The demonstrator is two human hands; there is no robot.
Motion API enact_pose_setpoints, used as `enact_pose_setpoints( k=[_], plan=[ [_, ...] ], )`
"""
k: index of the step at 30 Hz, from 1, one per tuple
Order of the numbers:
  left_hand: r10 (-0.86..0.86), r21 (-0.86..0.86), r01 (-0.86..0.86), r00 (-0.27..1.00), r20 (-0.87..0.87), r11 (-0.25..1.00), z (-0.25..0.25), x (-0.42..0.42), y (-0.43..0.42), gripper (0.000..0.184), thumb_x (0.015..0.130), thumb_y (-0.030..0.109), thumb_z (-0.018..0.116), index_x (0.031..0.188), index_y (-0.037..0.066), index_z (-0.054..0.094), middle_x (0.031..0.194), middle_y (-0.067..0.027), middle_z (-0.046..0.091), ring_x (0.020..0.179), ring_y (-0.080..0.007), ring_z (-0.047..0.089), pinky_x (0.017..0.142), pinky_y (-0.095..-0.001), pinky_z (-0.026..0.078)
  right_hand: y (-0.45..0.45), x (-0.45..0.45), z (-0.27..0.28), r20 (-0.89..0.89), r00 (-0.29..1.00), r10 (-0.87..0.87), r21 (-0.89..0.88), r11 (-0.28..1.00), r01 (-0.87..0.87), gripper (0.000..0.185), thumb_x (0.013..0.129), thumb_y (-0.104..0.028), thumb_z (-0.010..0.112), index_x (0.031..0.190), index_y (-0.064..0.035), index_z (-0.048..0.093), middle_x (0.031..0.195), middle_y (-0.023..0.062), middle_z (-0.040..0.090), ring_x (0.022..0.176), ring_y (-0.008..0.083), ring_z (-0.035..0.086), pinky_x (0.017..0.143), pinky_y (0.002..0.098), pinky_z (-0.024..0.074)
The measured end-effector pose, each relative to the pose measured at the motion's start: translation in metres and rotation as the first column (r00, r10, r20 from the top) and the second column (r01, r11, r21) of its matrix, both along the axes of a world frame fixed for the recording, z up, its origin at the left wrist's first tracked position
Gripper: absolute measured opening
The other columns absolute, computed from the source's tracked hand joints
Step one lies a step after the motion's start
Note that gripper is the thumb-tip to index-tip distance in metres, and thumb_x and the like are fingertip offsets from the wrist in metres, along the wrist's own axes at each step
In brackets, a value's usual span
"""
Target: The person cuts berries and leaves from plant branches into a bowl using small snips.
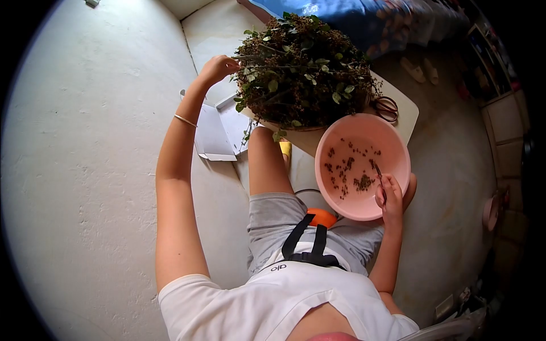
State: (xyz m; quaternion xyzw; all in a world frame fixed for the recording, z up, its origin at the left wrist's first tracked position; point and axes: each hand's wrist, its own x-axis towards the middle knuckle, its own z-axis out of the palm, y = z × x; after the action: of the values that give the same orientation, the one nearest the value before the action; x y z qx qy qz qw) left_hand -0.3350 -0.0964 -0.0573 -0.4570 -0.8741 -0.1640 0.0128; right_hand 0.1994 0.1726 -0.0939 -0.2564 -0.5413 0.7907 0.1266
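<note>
A large heap of leafy branches with small dark berry clusters (304,71) lies on a white table (401,102). At its left edge is my left hand (222,68), fingers pinched at a twig end; whether it grips the twig is hard to make out. A pink basin (361,213) rests by my right thigh, with scattered dark and greenish bits (364,182) inside. Over the basin's right side, my right hand (389,193) is closed on small dark scissors (379,171), their tip pointing up and left above the basin floor.
Dark-handled scissors (385,108) lie on the table right of the heap. An opened white box (216,133) stands on the floor at left. Behind is a blue patterned cloth (364,25). Pale slippers (412,70) and a shelf (489,57) are at upper right.
</note>
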Motion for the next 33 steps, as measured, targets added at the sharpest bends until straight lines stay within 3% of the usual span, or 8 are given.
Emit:
enact_pose_setpoints(
  k=[3, 5, 12, 14, 20, 24, 26, 33],
  plan=[
    [0.033, -0.036, -0.029, 0.992, 0.123, 0.999, 0.001, 0.002, 0.0, 0.021, 0.084, 0.026, 0.071, 0.094, 0.009, 0.075, 0.092, -0.0151, 0.071, 0.083, -0.028, 0.069, 0.073, -0.0367, 0.053, 0.001, 0.0, -0.002, 0.01, 1.0, 0.001, 0.0, 1.0, -0.001, 0.023, 0.1, -0.027, 0.054, 0.101, -0.005, 0.059, 0.05, -0.0044, 0.041, 0.038, 0.0018, 0.031, 0.035, 0.0173, 0.0217],
    [0.004, 0.065, -0.019, 0.977, 0.212, 0.998, -0.004, -0.002, -0.002, 0.022, 0.083, 0.026, 0.072, 0.095, 0.008, 0.075, 0.092, -0.0137, 0.072, 0.083, -0.0251, 0.069, 0.072, -0.0356, 0.053, 0.002, 0.0, -0.004, 0.002, 1.0, -0.003, 0.005, 1.0, 0.003, 0.023, 0.1, -0.027, 0.054, 0.101, -0.0049, 0.059, 0.05, -0.0046, 0.041, 0.038, 0.0018, 0.031, 0.035, 0.0172, 0.0218],
    [-0.05, 0.076, 0.028, 0.953, 0.299, 0.997, -0.006, -0.004, -0.005, 0.023, 0.083, 0.027, 0.074, 0.094, 0.007, 0.074, 0.088, -0.0102, 0.072, 0.081, -0.0195, 0.067, 0.074, -0.0328, 0.053, 0.003, 0.0, -0.001, 0.005, 1.0, -0.01, 0.003, 1.0, 0.01, 0.023, 0.1, -0.027, 0.053, 0.101, -0.0048, 0.059, 0.051, -0.0048, 0.04, 0.038, 0.0019, 0.031, 0.035, 0.017, 0.0218],
    [-0.094, 0.173, 0.032, 0.927, 0.362, 0.984, -0.014, -0.009, -0.01, 0.024, 0.084, 0.026, 0.074, 0.097, 0.006, 0.073, 0.089, -0.0075, 0.072, 0.082, -0.0162, 0.066, 0.075, -0.0308, 0.052, 0.004, 0.002, -0.001, 0.004, 1.0, -0.006, 0.003, 1.0, 0.006, 0.022, 0.1, -0.026, 0.053, 0.101, -0.005, 0.059, 0.051, -0.0049, 0.04, 0.038, 0.0019, 0.031, 0.035, 0.0171, 0.0217],
    [-0.157, 0.264, 0.041, 0.888, 0.433, 0.964, 0.021, 0.014, -0.01, 0.024, 0.089, 0.025, 0.07, 0.101, 0.004, 0.072, 0.093, -0.0041, 0.071, 0.086, -0.0108, 0.063, 0.078, -0.0281, 0.05, 0.007, 0.003, -0.003, 0.007, 1.0, -0.016, 0.026, 1.0, 0.016, 0.023, 0.1, -0.027, 0.053, 0.101, -0.0047, 0.059, 0.051, -0.005, 0.04, 0.038, 0.0019, 0.031, 0.035, 0.0171, 0.0217],
    [-0.118, 0.319, -0.08, 0.823, 0.556, 0.944, 0.037, 0.023, -0.001, 0.025, 0.089, 0.024, 0.07, 0.102, 0.003, 0.071, 0.096, -0.0032, 0.07, 0.09, -0.0104, 0.062, 0.083, -0.0256, 0.049, 0.006, 0.002, -0.002, 0.037, 0.999, -0.036, 0.029, 0.999, 0.035, 0.023, 0.102, -0.026, 0.05, 0.105, -0.0048, 0.058, 0.05, -0.0052, 0.038, 0.037, 0.0015, 0.027, 0.035, 0.0173, 0.0198],
    [-0.192, 0.42, -0.105, 0.774, 0.604, 0.901, 0.048, 0.029, 0.005, 0.025, 0.089, 0.022, 0.07, 0.104, 0.003, 0.07, 0.096, -0.0022, 0.07, 0.089, -0.0094, 0.062, 0.081, -0.0244, 0.048, 0.005, 0.001, 0.001, 0.042, 0.999, -0.016, 0.037, 0.999, 0.015, 0.023, 0.102, -0.026, 0.05, 0.106, -0.0047, 0.058, 0.051, -0.005, 0.038, 0.037, 0.0015, 0.027, 0.035, 0.0171, 0.0199],
    [-0.285, 0.543, -0.023, 0.832, 0.476, 0.839, 0.088, 0.047, 0.033, 0.026, 0.09, 0.026, 0.069, 0.103, 0.003, 0.07, 0.095, -0.0013, 0.069, 0.091, -0.008, 0.06, 0.083, -0.0235, 0.046, 0.005, 0.005, 0.001, 0.024, 0.999, -0.025, -0.002, 1.0, 0.025, 0.024, 0.099, -0.028, 0.054, 0.102, -0.0046, 0.059, 0.052, -0.0045, 0.042, 0.038, 0.0017, 0.032, 0.035, 0.0168, 0.0225]
  ],
)
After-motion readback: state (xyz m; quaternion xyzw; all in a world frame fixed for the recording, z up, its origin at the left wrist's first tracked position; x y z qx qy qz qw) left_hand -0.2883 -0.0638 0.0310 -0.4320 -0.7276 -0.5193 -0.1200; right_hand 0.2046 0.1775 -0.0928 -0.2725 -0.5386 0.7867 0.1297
